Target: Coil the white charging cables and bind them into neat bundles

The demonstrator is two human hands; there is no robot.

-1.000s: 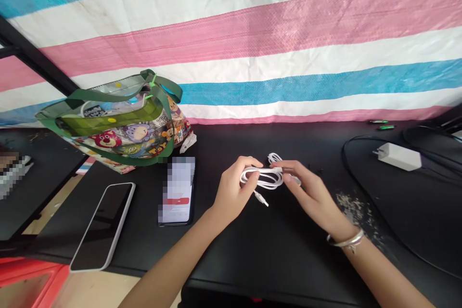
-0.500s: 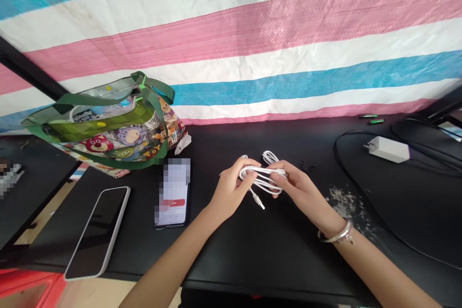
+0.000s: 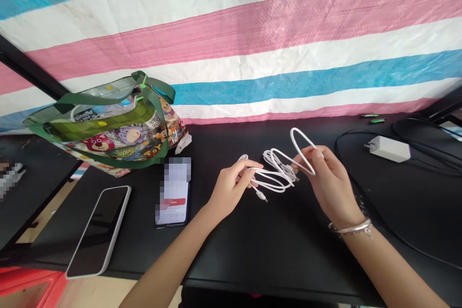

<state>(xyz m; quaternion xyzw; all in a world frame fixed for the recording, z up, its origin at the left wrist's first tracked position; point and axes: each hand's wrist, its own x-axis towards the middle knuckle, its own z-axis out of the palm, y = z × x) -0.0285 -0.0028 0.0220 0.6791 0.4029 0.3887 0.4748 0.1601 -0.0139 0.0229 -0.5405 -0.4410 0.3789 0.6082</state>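
A white USB charging cable [image 3: 277, 185] stretches in loose loops between my two hands above the black table. My left hand [image 3: 233, 187] pinches one end of the loops, and a USB plug dangles just below its fingers. With thumb and fingers together, my right hand [image 3: 327, 178] grips a strand, and one loop arches up over it. Behind the loops lies another white coiled cable [image 3: 269, 156], partly covered by the held one. Which connectors belong to which cable near my right fingers, I cannot tell.
Left of my hands lie a phone with a lit screen [image 3: 175, 192] and a dark-screened phone in a white case [image 3: 99, 233]. A cartoon-print bag [image 3: 119, 134] stands behind them. On the right are a white power adapter [image 3: 389, 149], black cords [image 3: 364, 192] and green batteries [image 3: 377, 121].
My right hand has moved right and drawn a strand out of the coil, so the loops are spread wider. My left hand has stayed nearly in place, still holding the cable.
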